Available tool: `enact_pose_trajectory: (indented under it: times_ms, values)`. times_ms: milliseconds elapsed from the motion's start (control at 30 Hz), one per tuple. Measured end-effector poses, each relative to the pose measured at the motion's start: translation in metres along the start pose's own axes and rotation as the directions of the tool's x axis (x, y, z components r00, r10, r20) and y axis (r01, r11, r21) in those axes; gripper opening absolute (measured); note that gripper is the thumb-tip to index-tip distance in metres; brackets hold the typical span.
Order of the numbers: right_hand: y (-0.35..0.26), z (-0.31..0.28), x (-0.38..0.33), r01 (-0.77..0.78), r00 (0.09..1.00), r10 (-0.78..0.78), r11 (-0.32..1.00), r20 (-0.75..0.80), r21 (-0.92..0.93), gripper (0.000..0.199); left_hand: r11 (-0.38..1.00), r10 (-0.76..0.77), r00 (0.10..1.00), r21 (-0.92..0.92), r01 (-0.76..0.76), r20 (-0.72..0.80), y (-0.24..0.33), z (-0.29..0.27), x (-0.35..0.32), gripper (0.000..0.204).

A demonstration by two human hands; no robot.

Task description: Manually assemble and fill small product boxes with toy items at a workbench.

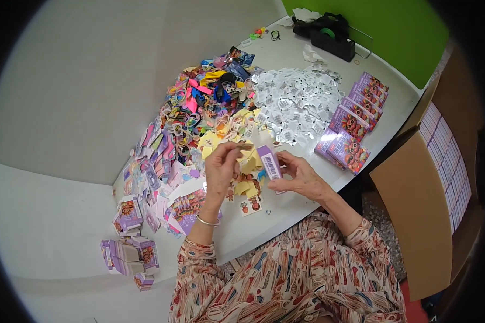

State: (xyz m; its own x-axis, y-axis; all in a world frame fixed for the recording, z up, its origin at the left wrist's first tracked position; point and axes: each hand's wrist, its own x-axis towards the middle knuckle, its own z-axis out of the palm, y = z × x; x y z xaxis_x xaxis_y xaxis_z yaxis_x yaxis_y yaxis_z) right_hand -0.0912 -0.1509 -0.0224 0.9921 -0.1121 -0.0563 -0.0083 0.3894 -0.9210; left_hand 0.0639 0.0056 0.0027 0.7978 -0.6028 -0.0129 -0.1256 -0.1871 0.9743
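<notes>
Purple box (pixel 269 163) tilted, white panel (pixel 271 166); right hand (pixel 306 181), fingers pinching box; left hand (pixel 221 169), fingers pinching brownish piece (pixel 246 146).

I look down and forward from head height through one fisheye, close above left hand (pixel 220 168), right hand (pixel 303 180) and table (pixel 260 229).

lettering on the purple-and-white box (pixel 271 166) and stacked boxes (pixel 354 119), small print on silvery packets (pixel 296 102)

Your little purple box (pixel 269 163) looks like smooth thin card, your bangle (pixel 208 222) is shiny metal, your sleeve (pixel 199 264) matt cloth, that carton (pixel 415 215) matt cardboard.
</notes>
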Motion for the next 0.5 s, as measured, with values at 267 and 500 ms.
enact_pose_trajectory:
  times_ms: [267,500]
  values:
    - [-0.008,-0.011,-0.007,-0.066,0.997,0.068,0.995,-0.022,0.07,0.071,0.726,0.378,0.923,0.594,-0.346,0.074,-0.009,-0.014,0.008,0.036]
    - [-0.018,-0.012,-0.012,-0.061,0.998,0.061,0.993,-0.002,0.103,0.071,0.964,0.152,0.926,0.156,-0.217,0.345,0.004,0.011,0.001,0.02]
